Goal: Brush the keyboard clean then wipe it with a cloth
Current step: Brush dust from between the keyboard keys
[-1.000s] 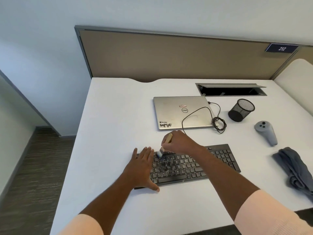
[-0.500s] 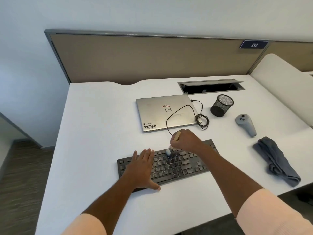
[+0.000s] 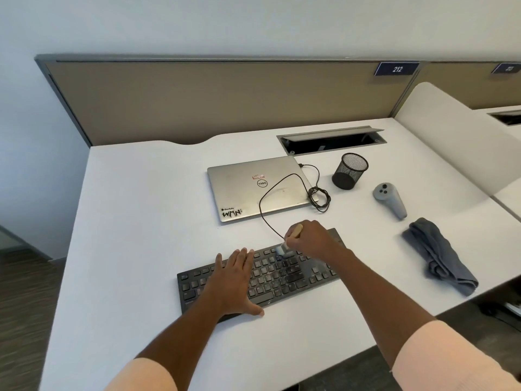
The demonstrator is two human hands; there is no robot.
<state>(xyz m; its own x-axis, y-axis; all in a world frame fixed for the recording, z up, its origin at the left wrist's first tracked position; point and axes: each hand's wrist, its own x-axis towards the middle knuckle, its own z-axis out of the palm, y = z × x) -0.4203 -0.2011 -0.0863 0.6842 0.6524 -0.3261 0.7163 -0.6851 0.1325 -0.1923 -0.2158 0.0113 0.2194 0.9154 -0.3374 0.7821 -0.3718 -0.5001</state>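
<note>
White office desk (image 3: pixel 141 221) w/ a tan fabric divider panel (image 3: pixel 225 103) behind it, tagged 212. Near the front edge, at a slight angle, lies the black full-size plastic keyboard (image 3: pixel 284 277).

The left hand (image 3: pixel 234 280) lies flat on the keyboard's left half, fingers straight and together, thumb spread toward the front edge. It prob. pins the board in place. The right hand (image 3: pixel 313 239) is curled round a small brush w/ pale wooden handle (image 3: pixel 297 230) and light bristles. The bristle end is down on the top key rows, approx. mid-board, and the handle tip pokes out of the fist toward the laptop.

Progress, as a judgement: the brushing phase is under way, not finished. Can't tell which keys are already covered, and no dust shows either way. The keyboard's right end is partly hidden under the right forearm. The wipe step isn't begun: the crumpled grey cloth (image 3: pixel 439 258) lies on the desk well to the right of the keyboard, w/ neither hand on it. Left to do: the rest of the rows, then fetch the cloth and wipe.

Also here: a closed silver laptop (image 3: pixel 253 187) w/ stickers behind the keyboard, a thin black cable (image 3: pixel 318 196) looped over its lid, a black mesh pen cup (image 3: pixel 349 172), and a grey handheld controller (image 3: pixel 390 200) between cup & cloth.
</note>
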